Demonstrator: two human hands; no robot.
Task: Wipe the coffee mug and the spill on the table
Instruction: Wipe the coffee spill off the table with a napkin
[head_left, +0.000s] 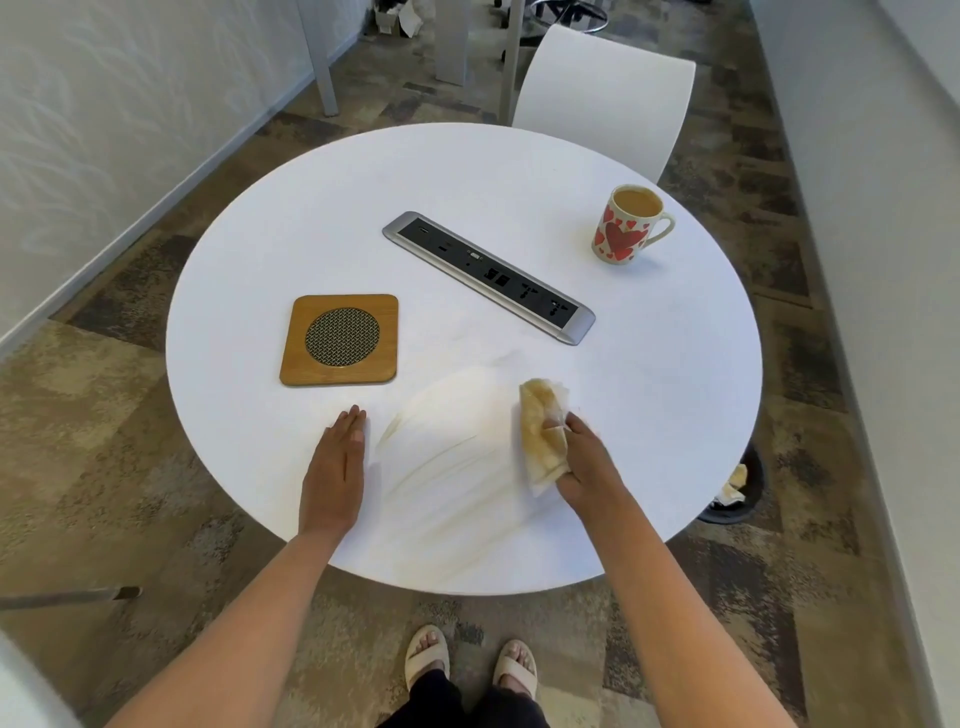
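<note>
White tabletop (649, 395): round and seen from above, with patterned brown and grey carpet around it.
Left hand (335, 467): lies flat and open, palm down, fingers together, on the near left part of the tabletop, just beside the smeared patch.
Right hand (587, 467): fingers closed around a crumpled paper towel (543, 436), which is pressed against the tabletop at the right edge of the smear.
Paper towel: soaked tan-brown over most of its surface, with a paler corner at the top and bottom.
Spill (447, 441): a thin, pale brown film of streaks, fanned out between the two hands on the near side of the tabletop.
Coffee mug (626, 226): stands upright on the far right of the tabletop, well apart from both hands; cream-coloured with red hearts, handle turned to the right, filled almost to the rim with light brown coffee.
Wooden coaster (340, 340): square with rounded corners and a round metal mesh centre, lying flat on the left, beyond the left hand.
Power socket strip (488, 278): silver and black, set into the middle of the tabletop and running diagonally between the coaster and the mug.
White chair (608, 98): stands at the far side, behind the mug.
Bin (737, 486): dark, on the floor to the right below the tabletop edge, with crumpled paper inside.
Feet: in pale sandals on the carpet at the bottom edge.
</note>
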